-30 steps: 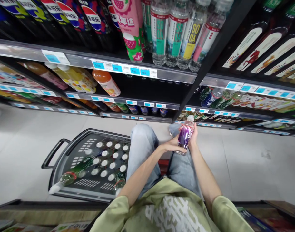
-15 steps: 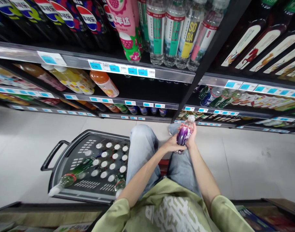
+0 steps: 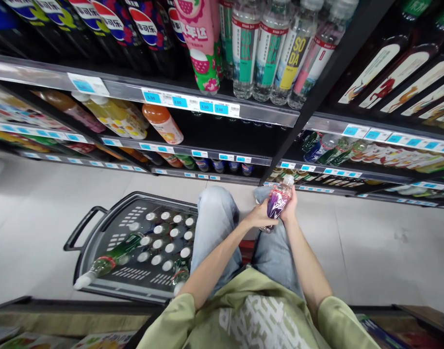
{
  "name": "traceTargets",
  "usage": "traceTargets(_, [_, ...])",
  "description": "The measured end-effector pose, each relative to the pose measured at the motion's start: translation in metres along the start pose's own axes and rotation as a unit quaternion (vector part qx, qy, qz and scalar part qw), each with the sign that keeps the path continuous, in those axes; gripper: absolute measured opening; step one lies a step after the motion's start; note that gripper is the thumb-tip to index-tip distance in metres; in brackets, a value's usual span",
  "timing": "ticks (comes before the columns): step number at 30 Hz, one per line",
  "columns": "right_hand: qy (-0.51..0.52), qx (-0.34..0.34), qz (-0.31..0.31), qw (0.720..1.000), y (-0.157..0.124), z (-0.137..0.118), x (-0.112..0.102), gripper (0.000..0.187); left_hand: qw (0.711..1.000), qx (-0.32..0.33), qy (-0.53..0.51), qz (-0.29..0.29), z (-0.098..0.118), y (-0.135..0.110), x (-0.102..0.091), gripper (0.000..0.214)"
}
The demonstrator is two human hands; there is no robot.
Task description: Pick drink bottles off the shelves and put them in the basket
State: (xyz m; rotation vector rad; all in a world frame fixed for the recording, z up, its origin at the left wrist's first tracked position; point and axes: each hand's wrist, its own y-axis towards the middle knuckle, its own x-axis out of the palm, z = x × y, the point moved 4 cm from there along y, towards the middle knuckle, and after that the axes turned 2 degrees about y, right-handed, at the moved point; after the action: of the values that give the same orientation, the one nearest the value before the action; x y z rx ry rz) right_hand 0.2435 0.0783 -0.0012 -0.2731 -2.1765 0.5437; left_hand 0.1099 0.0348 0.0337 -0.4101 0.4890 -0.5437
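Observation:
Both hands hold a purple-labelled bottle (image 3: 278, 202) with a white cap above my knees. My left hand (image 3: 259, 218) grips its lower part from the left. My right hand (image 3: 289, 206) wraps round it from the right. The bottle tilts with its cap toward the shelves. Down to the left, a dark basket (image 3: 94, 231) on the floor holds several upright white-capped bottles and a green bottle (image 3: 108, 259) lying on its side.
Black shelves (image 3: 222, 116) full of drinks run across in front: cola and soda bottles on top, an orange juice bottle (image 3: 162, 123) on the shelf below. Pale tiled floor (image 3: 382, 247) lies on the right. Books or magazines lie along the bottom edge.
The bottle and both hands have risen slightly toward the shelves. The view shifted a little; the basket has not moved.

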Motion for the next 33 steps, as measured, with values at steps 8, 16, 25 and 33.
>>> traceTargets(8, [0.025, -0.012, -0.002, 1.0, 0.002, -0.006, -0.007, 0.039, 0.988, 0.064, -0.136, -0.047, -0.014, 0.011, 0.013, 0.097])
traceTargets(16, [0.047, -0.011, -0.008, 0.999, 0.001, -0.006, -0.003, 0.038, 0.995, 0.016, -0.097, -0.032, -0.01, 0.007, 0.013, 0.094])
traceTargets(25, [0.042, -0.013, -0.001, 0.999, 0.003, -0.003, -0.003, 0.039, 1.0, 0.008, -0.017, 0.025, -0.003, 0.001, 0.01, 0.075])
traceTargets(33, [0.034, -0.006, -0.007, 0.999, 0.005, 0.003, -0.004, 0.033, 0.993, 0.046, 0.074, 0.084, -0.005, 0.006, 0.01, 0.068])
